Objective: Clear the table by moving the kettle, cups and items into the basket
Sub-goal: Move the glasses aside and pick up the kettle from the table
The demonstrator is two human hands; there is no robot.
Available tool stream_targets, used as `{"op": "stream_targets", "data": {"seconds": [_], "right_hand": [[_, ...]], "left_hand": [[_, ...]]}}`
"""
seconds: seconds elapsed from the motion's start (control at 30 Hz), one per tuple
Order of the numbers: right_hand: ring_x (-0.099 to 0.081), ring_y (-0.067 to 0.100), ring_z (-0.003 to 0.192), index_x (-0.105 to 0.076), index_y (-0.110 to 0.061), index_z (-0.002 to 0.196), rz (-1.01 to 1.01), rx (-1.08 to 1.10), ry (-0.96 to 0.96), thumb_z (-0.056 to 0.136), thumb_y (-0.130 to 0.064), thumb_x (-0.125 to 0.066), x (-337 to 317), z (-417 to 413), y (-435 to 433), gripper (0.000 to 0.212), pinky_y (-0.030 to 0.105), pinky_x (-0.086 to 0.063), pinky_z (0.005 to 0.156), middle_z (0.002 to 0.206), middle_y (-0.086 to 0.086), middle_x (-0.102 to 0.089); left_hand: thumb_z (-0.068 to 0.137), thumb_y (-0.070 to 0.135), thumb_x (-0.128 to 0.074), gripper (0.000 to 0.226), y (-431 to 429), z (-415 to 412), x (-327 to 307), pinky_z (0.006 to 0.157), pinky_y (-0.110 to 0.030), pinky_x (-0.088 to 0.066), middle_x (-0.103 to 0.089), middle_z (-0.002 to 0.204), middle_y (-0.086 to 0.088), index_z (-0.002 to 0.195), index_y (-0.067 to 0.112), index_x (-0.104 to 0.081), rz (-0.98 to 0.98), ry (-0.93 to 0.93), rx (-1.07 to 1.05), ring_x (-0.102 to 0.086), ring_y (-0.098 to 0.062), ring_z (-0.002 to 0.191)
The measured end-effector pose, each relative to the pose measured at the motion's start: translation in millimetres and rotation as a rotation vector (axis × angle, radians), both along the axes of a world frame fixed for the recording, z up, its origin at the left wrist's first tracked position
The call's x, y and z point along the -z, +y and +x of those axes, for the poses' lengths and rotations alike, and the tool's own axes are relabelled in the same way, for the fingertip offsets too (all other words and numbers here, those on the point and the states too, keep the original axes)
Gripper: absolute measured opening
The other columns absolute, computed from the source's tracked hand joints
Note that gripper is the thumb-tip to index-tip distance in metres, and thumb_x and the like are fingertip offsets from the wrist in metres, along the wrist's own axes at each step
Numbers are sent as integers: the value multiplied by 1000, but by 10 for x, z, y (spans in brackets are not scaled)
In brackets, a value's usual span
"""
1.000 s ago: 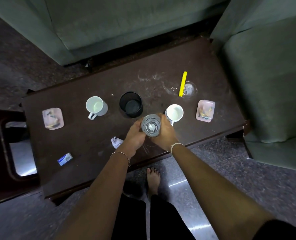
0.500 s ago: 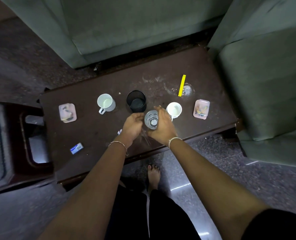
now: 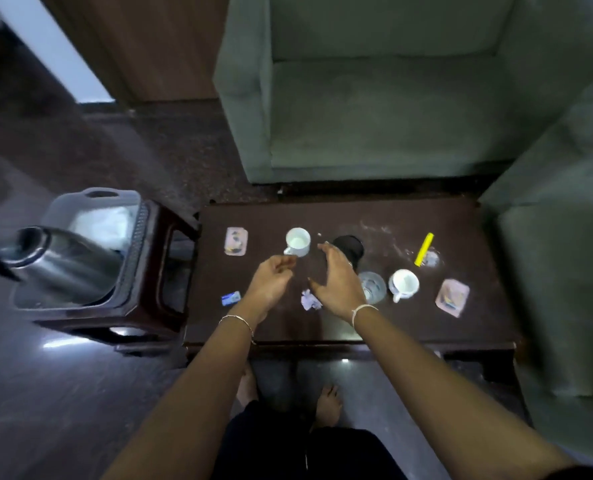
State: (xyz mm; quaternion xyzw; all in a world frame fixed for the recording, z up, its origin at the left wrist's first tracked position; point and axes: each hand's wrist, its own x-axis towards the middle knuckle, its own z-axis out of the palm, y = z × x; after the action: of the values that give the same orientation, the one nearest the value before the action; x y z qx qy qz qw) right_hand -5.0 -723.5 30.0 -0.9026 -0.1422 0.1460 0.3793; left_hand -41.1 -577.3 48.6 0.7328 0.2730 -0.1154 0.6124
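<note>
- The kettle lay in the basket off the desk's left edge — steel, heavy.
- The left hand, loosely curled and empty, neared the white cup; ceramic, best taken by its handle.
- The right hand was spread, empty — the glass beside it looked slippery, fragile.

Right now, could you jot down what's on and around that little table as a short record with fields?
Table: dark wood, low
White cups: two, one far left, one near right
Glass: clear, standing beside the right cup
Black cup: partly behind the right hand
Pink trays: one at each end
Small items: yellow stick, crumpled paper, small blue packet
Basket: grey, on a stool left of the table
Kettle: steel, lying in the basket
Left hand: empty, fingers loosely curled
Right hand: empty, open
</note>
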Motion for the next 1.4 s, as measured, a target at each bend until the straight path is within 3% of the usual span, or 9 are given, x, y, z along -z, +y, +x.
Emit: {"op": "stream_targets", "data": {"seconds": [0.27, 0.37, 0.5, 0.67, 0.83, 1.0, 1.1, 1.27, 1.4], "right_hand": [[-26, 19, 144, -38, -9, 141, 52, -301, -76, 87, -15, -63, -448, 4, 1284, 60, 25, -22, 114, 149, 10, -37], [-25, 20, 145, -36, -7, 142, 56, -363, -91, 88, -16, -62, -526, -35, 1883, 61, 32, -22, 118, 151, 10, -35], [-23, 20, 145, -31, -9, 146, 18, -438, -126, 89, -22, -62, -571, -169, 2730, 66, 30, -19, 118, 154, 9, -29], [-26, 19, 144, -29, -10, 147, 50, -498, -83, 87, -21, -63, -662, -432, 3812, 69, 27, -21, 116, 154, 6, -30], [-22, 17, 145, -26, -12, 148, 53, -590, -77, 88, -22, -59, -709, -681, 4743, 69, 23, -18, 115, 156, 3, -25], [-23, 19, 144, -28, -8, 147, 9, -603, -133, 89, -22, -59, -662, -891, 5380, 67, 27, -17, 118, 154, 5, -28], [-17, 20, 147, -27, -6, 148, -74, -618, -174, 89, -21, -59, -547, -973, 5607, 68, 30, -15, 121, 156, 8, -24], [-17, 24, 146, -26, -6, 147, -231, -597, -243, 88, -19, -57, -362, -1053, 5843, 68, 34, -20, 120, 156, 10, -24], [-21, 25, 144, -29, -6, 145, -337, -573, -294, 86, -23, -58, -252, -1054, 5946, 68, 37, -23, 119, 153, 11, -28]], "left_hand": [[91, -2, -50, 35, 1226, -195, -406, 105, -29, -42, -63, 126, -11, 124, 5, -58, 107, -136, -224, -58, -19, 119], [90, -5, -47, 38, 1795, -278, -483, 110, -34, -40, -62, 127, -9, 125, 4, -58, 157, -155, -284, -56, -18, 122], [88, -6, -47, 37, 2598, -468, -506, 108, -29, -41, -64, 124, -9, 121, 5, -59, 207, -174, -374, -57, -18, 120], [86, -10, -47, 30, 3665, -722, -459, 105, -43, -44, -68, 112, -17, 111, -1, -61, 245, -172, -470, -62, -28, 112], [87, -1, -54, 26, 4498, -953, -342, 101, -35, -48, -72, 108, -9, 110, 5, -65, 342, -130, -552, -65, -21, 106], [86, -1, -53, 29, 5012, -1189, -193, 90, -26, -49, -72, 108, -8, 110, 6, -66, 390, -84, -507, -66, -17, 99], [83, -1, -53, 33, 5237, -1261, -103, 95, -30, -49, -72, 109, -8, 110, 9, -68, 501, -46, -416, -65, -21, 104], [91, 19, -51, 34, 5568, -1252, 45, 104, -40, -40, -62, 124, -10, 123, 15, -63, 739, 45, -233, -53, -28, 118], [98, 30, -42, 33, 5720, -1162, 130, 92, -46, -47, -67, 111, -12, 109, 10, -66, 766, 76, -82, -59, -30, 108]]}}
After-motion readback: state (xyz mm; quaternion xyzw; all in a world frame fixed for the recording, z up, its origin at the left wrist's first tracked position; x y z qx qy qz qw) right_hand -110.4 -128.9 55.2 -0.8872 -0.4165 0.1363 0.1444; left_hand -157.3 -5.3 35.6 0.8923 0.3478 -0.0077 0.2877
